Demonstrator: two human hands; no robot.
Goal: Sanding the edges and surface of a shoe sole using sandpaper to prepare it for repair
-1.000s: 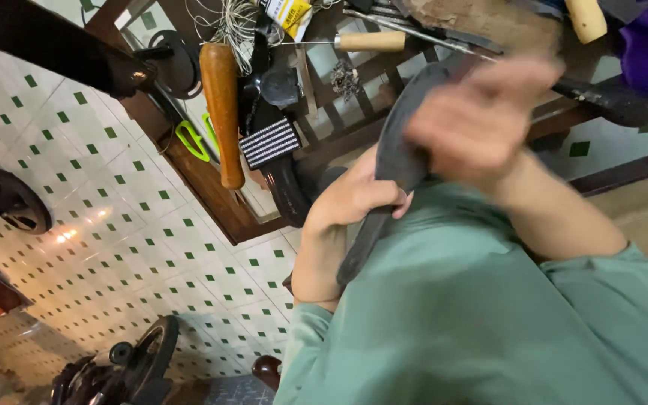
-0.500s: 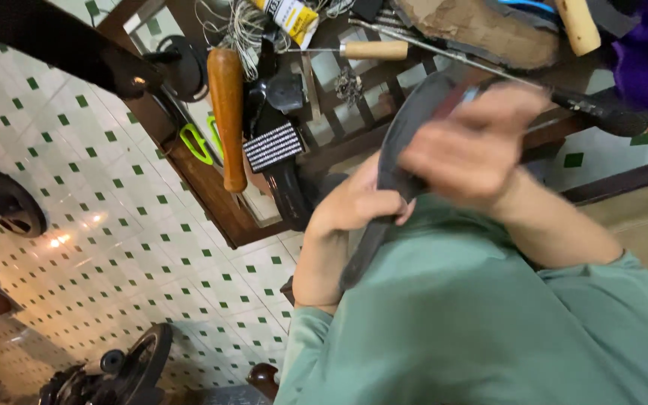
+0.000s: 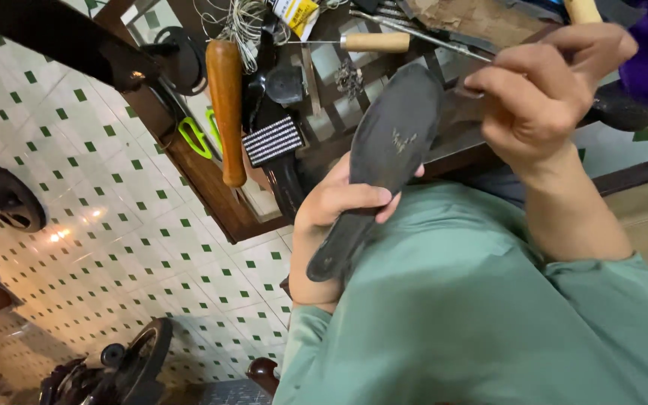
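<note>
A dark shoe sole (image 3: 384, 165) is gripped at its middle by the left hand (image 3: 339, 199), above the lap.
It is tilted up, seemingly to face the right hand (image 3: 541, 94), which is pinched shut just beside the sole's toe end; what is pinched cannot be told. A cluttered wooden workbench (image 3: 211, 195) lies behind.

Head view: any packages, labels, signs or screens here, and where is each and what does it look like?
Yellow packet: top centre, among the tools on the wooden rack, beside a tangle of pale string; flat, yellow and white with dark print, partly cut off by the frame edge.
No signs or screens show.
</note>
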